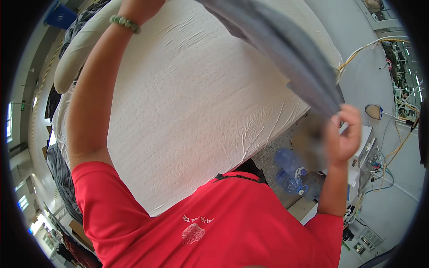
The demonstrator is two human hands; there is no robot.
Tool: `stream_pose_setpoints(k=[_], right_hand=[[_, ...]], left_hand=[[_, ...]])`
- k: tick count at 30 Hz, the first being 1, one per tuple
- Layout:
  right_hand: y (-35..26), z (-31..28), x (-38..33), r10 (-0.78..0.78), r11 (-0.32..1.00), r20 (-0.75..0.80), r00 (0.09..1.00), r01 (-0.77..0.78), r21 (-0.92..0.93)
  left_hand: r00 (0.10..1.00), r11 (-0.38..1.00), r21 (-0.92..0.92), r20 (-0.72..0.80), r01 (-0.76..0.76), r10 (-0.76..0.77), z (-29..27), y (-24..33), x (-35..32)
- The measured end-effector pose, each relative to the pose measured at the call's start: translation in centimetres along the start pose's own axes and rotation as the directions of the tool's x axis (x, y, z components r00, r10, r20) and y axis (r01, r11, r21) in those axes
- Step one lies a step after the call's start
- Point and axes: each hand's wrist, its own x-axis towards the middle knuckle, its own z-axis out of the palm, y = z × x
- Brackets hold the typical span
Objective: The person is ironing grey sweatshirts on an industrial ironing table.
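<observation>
Head view looked down on a person in a red shirt (214, 223) standing at a wide table covered in a wrinkled white sheet (192, 102). A grey cloth (286, 49) ran as a gathered band from the top centre of the frame down to the right, held clear above the table. The right hand (344, 134), at the right middle of the frame, was closed, its fingers (355, 117) pinching the lower end of that cloth. The left arm reached up to the top of the frame, a green bead bracelet (125, 23) at the wrist; the left hand itself was cut off by the upper edge, so I could not tell whether it gripped or lay spread.

To do this well, I judged the cloth wanted both ends held firmly and pulled apart until the bunched folds opened, then lowered flat and square onto the sheet, away from its edge. Blue-capped plastic bottles (290, 172) stood on the floor at lower right, and a padded pressing arm (85, 44) lay at upper left, both apart from the cloth
</observation>
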Motion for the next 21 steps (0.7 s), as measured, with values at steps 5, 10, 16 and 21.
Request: stream_pose_setpoints(k=[5,10,16,21], right_hand=[[-5.4,8.6,-5.4,-0.154,0.97,0.241,0.958,0.1,0.222],[-7.8,18.1,-11.8,-0.213,0.898,0.448,0.868,-0.007,0.44],[-9.0,23.2,-16.8,-0.257,0.925,0.676,0.691,-0.026,0.378],[-13.1,14.7,-6.4,-0.339,0.784,0.531,0.777,-0.078,0.616]], left_hand=[[0.983,0.996,0.038,0.165,0.081,-0.086,1.2,-6.8,-10.5],[0.773,0.882,0.266,0.428,0.388,-0.469,2.2,-8.2,-25.9],[0.919,0.93,0.207,0.197,0.302,-0.342,7.1,4.2,-28.1],[0.695,0.835,-0.117,0.623,0.538,-0.36,11.2,20.0,-25.7]])
